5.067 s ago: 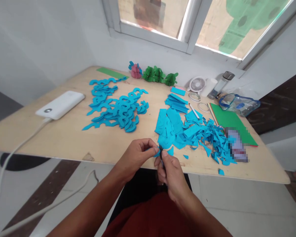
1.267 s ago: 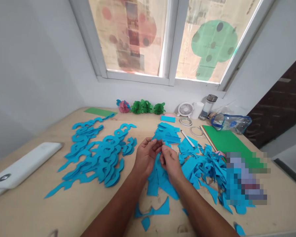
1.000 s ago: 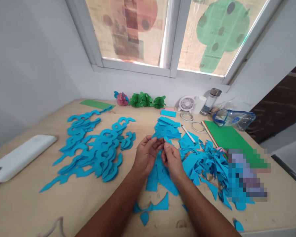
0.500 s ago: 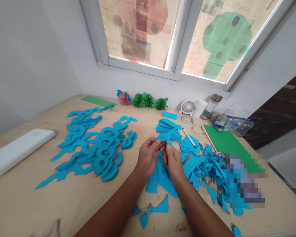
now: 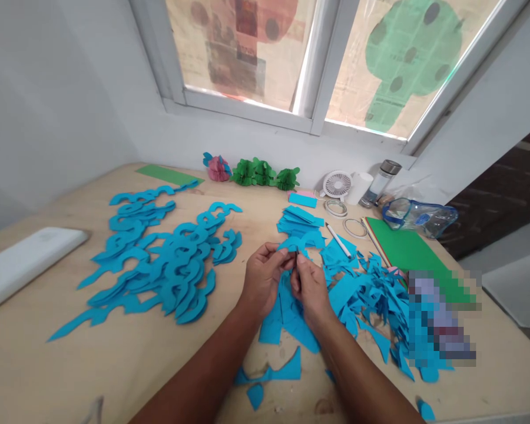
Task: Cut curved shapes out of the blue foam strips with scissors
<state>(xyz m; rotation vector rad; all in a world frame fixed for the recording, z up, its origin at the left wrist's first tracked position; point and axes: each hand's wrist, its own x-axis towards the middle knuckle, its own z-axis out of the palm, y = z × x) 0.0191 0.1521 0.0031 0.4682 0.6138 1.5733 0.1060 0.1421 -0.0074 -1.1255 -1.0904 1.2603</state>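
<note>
My left hand (image 5: pixel 264 275) pinches a curved blue paper piece (image 5: pixel 301 240) between thumb and fingers. Close beside it on the right, my right hand (image 5: pixel 310 284) is closed around small dark scissors (image 5: pixel 297 259), mostly hidden by the fingers, with the blades at the paper. Under both hands lie flat blue sheets (image 5: pixel 287 321). Just beyond them is a stack of blue paper rectangles (image 5: pixel 299 218). Blue offcuts (image 5: pixel 371 288) are heaped right of my right hand, and a white pen (image 5: pixel 338 240) rests by them.
Wavy blue cutouts (image 5: pixel 181 253) spread across the left of the table, beside a white device (image 5: pixel 30 259). Along the back stand green paper shapes (image 5: pixel 262 172), a small fan (image 5: pixel 337 185) and a bottle (image 5: pixel 382 182). Green sheets (image 5: pixel 424 259) and a clear pouch (image 5: pixel 419 218) lie right.
The camera view has shifted slightly, so the cutouts and white device appear farther left. Both hands stay together at the paper, with barely any visible movement.
</note>
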